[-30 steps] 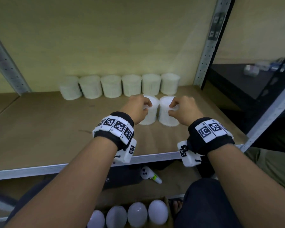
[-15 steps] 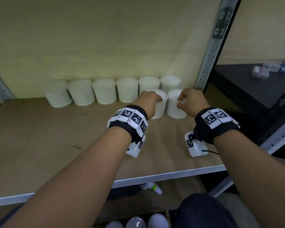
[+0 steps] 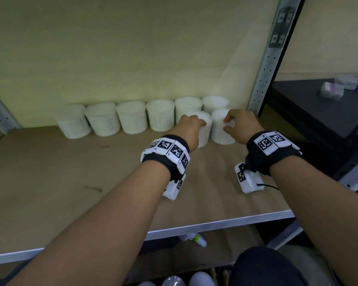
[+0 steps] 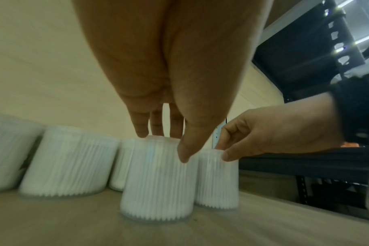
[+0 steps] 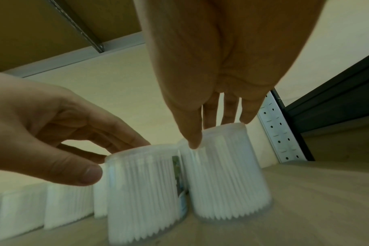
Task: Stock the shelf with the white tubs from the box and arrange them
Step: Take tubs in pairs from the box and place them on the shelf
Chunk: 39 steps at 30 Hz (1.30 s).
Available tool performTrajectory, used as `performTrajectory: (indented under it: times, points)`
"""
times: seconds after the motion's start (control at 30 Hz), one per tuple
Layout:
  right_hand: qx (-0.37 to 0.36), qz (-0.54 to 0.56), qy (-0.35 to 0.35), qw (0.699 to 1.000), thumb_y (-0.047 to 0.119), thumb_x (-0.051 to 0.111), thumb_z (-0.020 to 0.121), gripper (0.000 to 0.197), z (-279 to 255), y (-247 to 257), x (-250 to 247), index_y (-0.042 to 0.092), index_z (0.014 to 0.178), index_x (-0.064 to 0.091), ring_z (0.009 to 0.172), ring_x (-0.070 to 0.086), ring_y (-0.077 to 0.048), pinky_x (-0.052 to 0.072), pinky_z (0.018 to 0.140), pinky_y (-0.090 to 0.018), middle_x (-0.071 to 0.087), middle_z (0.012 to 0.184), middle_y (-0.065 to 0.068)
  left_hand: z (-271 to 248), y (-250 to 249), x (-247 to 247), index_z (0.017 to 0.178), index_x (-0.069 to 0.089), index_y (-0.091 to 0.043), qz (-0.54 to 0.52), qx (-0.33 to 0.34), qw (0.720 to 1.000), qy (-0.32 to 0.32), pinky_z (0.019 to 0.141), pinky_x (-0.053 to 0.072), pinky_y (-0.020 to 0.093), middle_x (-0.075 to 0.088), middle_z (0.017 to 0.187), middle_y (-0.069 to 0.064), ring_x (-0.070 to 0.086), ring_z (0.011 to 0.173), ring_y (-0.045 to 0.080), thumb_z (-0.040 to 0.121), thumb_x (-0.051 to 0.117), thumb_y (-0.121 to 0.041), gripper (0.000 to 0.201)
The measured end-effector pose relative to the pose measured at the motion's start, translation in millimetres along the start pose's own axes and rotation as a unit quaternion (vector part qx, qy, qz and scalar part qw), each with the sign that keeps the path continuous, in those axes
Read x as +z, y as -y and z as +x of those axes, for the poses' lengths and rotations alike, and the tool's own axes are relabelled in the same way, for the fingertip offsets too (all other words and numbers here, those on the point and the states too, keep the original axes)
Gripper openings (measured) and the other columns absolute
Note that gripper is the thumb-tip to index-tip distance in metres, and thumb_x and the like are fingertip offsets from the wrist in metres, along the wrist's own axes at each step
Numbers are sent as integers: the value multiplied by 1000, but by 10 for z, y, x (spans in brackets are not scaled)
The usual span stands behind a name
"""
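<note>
head: left hand [image 3: 189, 129] pinches top of left tub [image 3: 204, 131], right hand [image 3: 241, 125] pinches top of right tub [image 3: 220, 129]; both tubs upright on shelf [image 3: 50, 182], side by side just in front of back row of tubs [image 3: 132, 118] along wall, near right upright post [image 3: 265, 65]. left wrist: thumb + fingers [image 4: 141, 128] curled round left tub's rim, base on shelf. right wrist: same grip on right tub, the 2 tubs touching or nearly, can't tell.
</note>
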State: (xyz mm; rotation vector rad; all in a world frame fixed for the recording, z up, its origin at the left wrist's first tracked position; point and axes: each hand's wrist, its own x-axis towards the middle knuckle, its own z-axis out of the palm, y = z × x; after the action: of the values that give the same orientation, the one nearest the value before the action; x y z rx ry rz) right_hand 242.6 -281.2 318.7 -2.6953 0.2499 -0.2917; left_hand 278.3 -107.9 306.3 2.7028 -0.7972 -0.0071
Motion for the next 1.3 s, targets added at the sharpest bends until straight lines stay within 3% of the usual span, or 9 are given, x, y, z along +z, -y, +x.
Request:
performTrajectory:
  times: [0.13, 0.2, 0.3, 0.43, 0.73, 0.9, 1.07, 1.23, 1.3]
  points:
    - [-13, -22, 12, 1000, 23, 66, 86, 44, -131, 50, -63, 11, 127, 56, 121, 51, -29, 42, 99, -33, 55, 132, -13, -89, -51, -91, 146, 32, -15, 21, 10, 999, 25, 111, 34, 35, 35, 147, 8, 33, 136, 26, 90, 56, -14, 61]
    - [-20, -25, -10, 999, 25, 66, 85, 42, -245, 67, -112, 13, 125, 58, 119, 52, -29, 45, 100, -36, 56, 130, -12, -172, -73, -128, 145, 33, -13, 16, 12, 1000, 20, 111, 34, 38, 34, 148, 8, 33, 136, 26, 89, 59, -20, 62]
    - [-20, -35, 1, 999, 29, 66, 84, 40, -484, 107, -169, 15, 121, 60, 116, 53, -27, 47, 99, -38, 59, 125, -11, -355, -104, -170, 141, 38, -13, -5, 21, 1000, -15, 108, 37, 41, 38, 144, 7, 36, 133, 25, 88, 58, -20, 57]
    - [-15, -40, 42, 998, 26, 63, 87, 39, -929, 193, -198, 16, 124, 58, 118, 51, -23, 44, 96, -32, 56, 127, -6, -679, -199, -175, 136, 46, -15, -33, 30, 998, -36, 103, 41, 37, 47, 137, 6, 43, 128, 23, 87, 58, -22, 51]
    - [2, -17, 65, 998, 24, 61, 84, 34, -1820, 307, -13, 22, 118, 59, 117, 53, -22, 47, 98, -38, 58, 127, -3, -1492, -377, -63, 132, 51, -14, -86, 57, 995, -12, 100, 41, 32, 51, 132, 4, 48, 123, 21, 87, 59, -25, 47]
    - [-6, -12, 67, 998, 16, 57, 83, 28, -2211, 340, 158, 19, 110, 62, 113, 53, -23, 46, 97, -33, 58, 118, -5, -1985, -328, 104, 125, 54, -13, -99, 51, 994, -4, 96, 41, 28, 54, 125, 3, 52, 117, 19, 88, 60, -28, 40]
    - [-8, -15, 81, 997, 14, 61, 81, 25, -2494, 314, 424, 15, 106, 62, 103, 56, -27, 41, 79, -26, 54, 104, -5, -2379, -191, 398, 114, 60, -15, -80, 33, 996, 21, 97, 44, 33, 58, 115, 3, 49, 114, 21, 85, 62, -26, 31]
    - [-9, 25, 64, 998, 12, 64, 80, 21, -2638, 235, 734, 11, 101, 65, 100, 57, -23, 48, 89, -31, 57, 106, -9, -2626, -115, 671, 115, 58, -16, -75, 60, 995, -40, 96, 44, 37, 54, 116, 0, 44, 117, 20, 85, 60, -23, 30]
    - [5, 23, 88, 996, 13, 65, 79, 23, -2676, 170, 880, 12, 102, 65, 100, 59, -23, 50, 90, -34, 57, 106, -8, -2701, -65, 861, 119, 57, -18, -75, 46, 996, -10, 94, 46, 41, 52, 120, 0, 46, 117, 22, 84, 59, -24, 36]
